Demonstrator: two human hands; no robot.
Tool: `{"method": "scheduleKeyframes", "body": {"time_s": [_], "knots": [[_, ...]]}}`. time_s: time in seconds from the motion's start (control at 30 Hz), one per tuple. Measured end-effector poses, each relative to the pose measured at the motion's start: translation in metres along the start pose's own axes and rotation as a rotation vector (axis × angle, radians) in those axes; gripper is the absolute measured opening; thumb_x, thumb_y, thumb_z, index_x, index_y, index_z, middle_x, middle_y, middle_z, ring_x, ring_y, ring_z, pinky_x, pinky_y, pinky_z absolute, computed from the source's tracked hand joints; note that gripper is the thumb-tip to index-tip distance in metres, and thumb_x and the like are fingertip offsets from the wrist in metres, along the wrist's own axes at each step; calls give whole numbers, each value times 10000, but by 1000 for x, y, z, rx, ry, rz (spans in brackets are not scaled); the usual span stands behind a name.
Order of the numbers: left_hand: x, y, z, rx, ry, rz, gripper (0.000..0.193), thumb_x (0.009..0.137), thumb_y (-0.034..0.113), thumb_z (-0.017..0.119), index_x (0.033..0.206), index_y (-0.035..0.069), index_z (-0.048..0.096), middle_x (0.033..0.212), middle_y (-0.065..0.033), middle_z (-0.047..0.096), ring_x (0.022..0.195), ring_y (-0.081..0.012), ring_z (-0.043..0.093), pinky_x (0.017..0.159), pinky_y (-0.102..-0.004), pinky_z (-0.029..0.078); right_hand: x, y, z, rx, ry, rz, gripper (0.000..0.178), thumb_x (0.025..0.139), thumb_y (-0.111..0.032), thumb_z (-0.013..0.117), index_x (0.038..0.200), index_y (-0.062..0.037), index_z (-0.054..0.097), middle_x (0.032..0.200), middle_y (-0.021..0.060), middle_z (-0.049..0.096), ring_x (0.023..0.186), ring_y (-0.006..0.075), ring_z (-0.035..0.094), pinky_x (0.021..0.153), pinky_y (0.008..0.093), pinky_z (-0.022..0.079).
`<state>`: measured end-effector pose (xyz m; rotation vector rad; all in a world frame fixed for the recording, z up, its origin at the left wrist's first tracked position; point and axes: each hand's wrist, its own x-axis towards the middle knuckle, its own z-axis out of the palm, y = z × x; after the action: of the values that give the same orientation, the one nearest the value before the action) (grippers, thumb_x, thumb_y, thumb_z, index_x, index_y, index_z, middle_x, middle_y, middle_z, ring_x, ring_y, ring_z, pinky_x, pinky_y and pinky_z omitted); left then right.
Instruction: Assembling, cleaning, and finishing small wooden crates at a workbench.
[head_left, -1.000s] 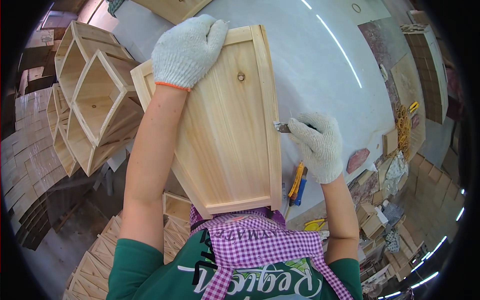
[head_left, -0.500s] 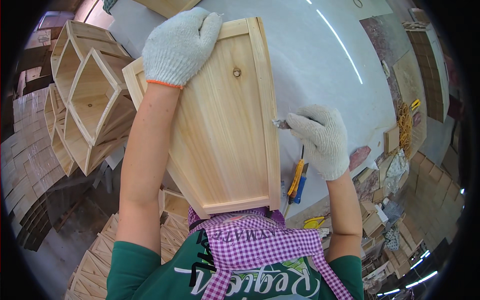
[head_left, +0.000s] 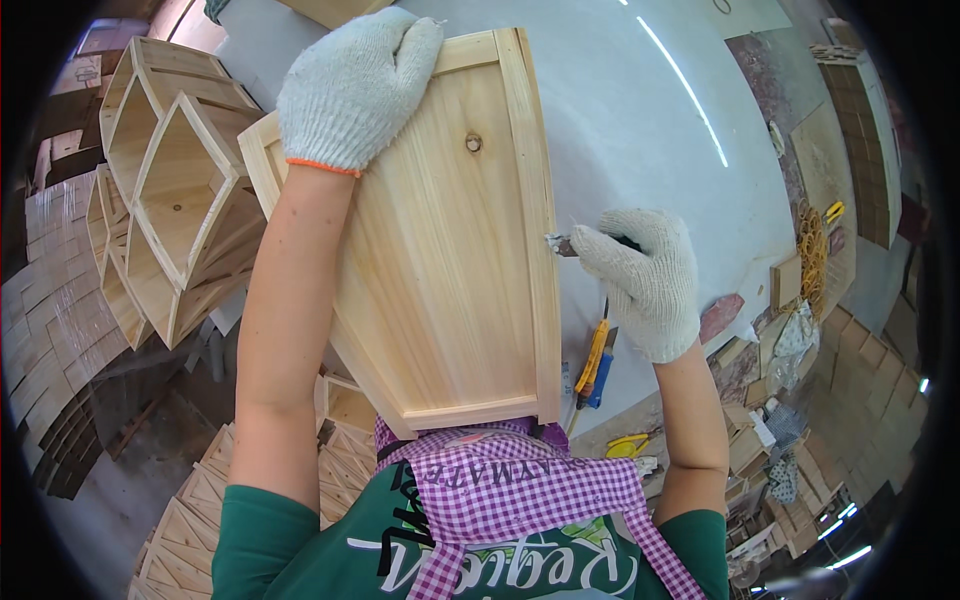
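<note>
A pale wooden box (head_left: 440, 250) with a framed, tapering face and one dark knot stands against my apron. My left hand (head_left: 350, 95), in a white knitted glove with an orange cuff edge, grips its far left edge; the fingertips are hidden beyond that edge. In a matching glove, my right hand (head_left: 645, 285) pinches a small dark flat tool (head_left: 565, 246), perhaps a putty knife, with whitish matter on its tip. That tip is at the box's right side edge. Below this hand lie a yellow-handled cutter (head_left: 592, 360) and a blue-handled tool (head_left: 602, 378).
The work table (head_left: 680, 200) is light grey and reflects a lamp strip. Angular wooden frames (head_left: 185, 190) are stacked at left. Along the right lie yellow cord (head_left: 812, 250), wood blocks (head_left: 786, 283) and yellow-handled scissors (head_left: 628, 446). More wooden pieces (head_left: 200, 510) sit at the lower left.
My left hand and the top of the box have shifted slightly up and left. The right hand stays nearly in place, with the tool tip still at the box's side.
</note>
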<state>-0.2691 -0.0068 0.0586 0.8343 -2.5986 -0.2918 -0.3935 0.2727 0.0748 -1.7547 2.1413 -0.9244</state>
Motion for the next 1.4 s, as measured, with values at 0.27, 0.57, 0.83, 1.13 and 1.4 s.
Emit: {"method": "scheduleKeyframes", "body": {"time_s": [0.27,0.57,0.83,1.13,1.4], "knots": [[0,-3,0,-6,-1,15,335,1023,398,555,1055,111,725,979,-137,722,900,-381,683,772,-428,547,-6,8,-2,-20,-88,-56,126,794,-91,749,920,-88,754,762,91,650,659,299,638,598,416,468],[1,0,0,-6,5,7,334,1024,398,558,1061,112,727,982,-139,723,897,-384,681,760,-426,546,5,6,-1,-29,-15,-94,220,755,-85,735,973,-116,746,762,78,639,672,295,625,615,427,470],[0,-1,0,6,2,9,343,1026,405,557,1066,110,727,978,-143,722,894,-384,680,753,-424,545,-11,15,3,56,-11,-154,155,776,-114,734,932,-111,740,759,86,648,654,295,612,605,416,452],[0,0,1,-12,18,1,355,1028,412,554,1072,108,732,978,-138,726,888,-380,682,754,-412,547,-7,2,2,-14,-189,209,242,904,-258,723,785,-47,716,639,140,583,600,313,590,595,416,436],[0,0,0,-2,4,-9,352,1026,410,556,1082,113,738,978,-134,730,890,-373,688,761,-406,550,-13,8,-2,83,-140,-24,93,858,-144,699,867,-59,736,685,118,616,619,309,602,603,414,454]]}}
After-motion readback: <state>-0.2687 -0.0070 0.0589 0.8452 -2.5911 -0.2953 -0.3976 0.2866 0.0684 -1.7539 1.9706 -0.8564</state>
